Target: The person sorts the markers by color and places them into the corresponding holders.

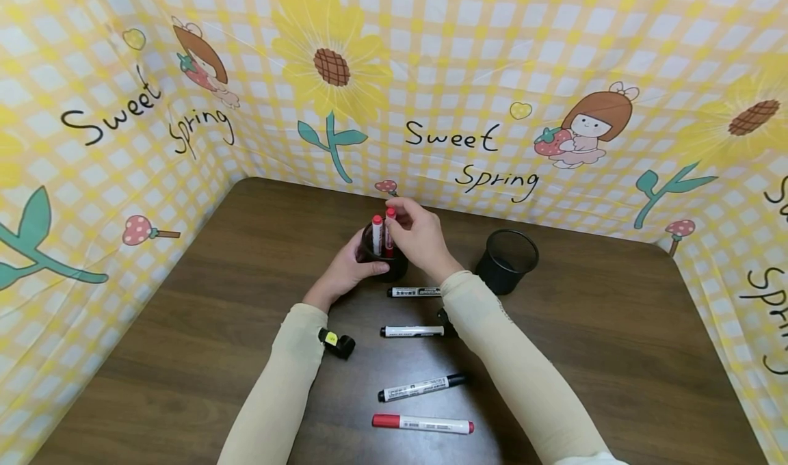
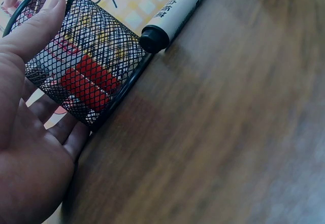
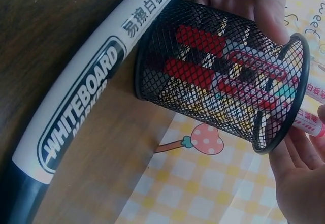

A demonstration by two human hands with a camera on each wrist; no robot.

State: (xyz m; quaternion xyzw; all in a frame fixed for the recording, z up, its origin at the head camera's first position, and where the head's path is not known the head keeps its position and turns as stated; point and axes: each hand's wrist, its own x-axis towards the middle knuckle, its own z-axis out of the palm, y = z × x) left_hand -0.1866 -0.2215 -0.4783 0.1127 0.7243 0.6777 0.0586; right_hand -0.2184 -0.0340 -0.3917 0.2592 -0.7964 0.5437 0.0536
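Observation:
My left hand [image 1: 345,273] holds a black mesh pen cup [image 1: 395,269] upright on the table, thumb at the near side of its rim and fingers around the far side. Two red whiteboard markers stand inside, their red caps down against the mesh in the right wrist view. One marker [image 1: 377,236] leans at the left of the cup. The other marker [image 1: 389,247] is pinched near its top end by my right hand [image 1: 421,238]. In the left wrist view, the mesh cup [image 2: 104,41] partly hides the red caps.
A second black mesh cup [image 1: 501,273] stands to the right. Nearer me lie black whiteboard markers, one close to the held cup [image 1: 414,292], another marker [image 1: 411,331] below it, a third marker [image 1: 421,387], then a red marker [image 1: 425,424]. Patterned cloth [image 1: 431,75] borders the table.

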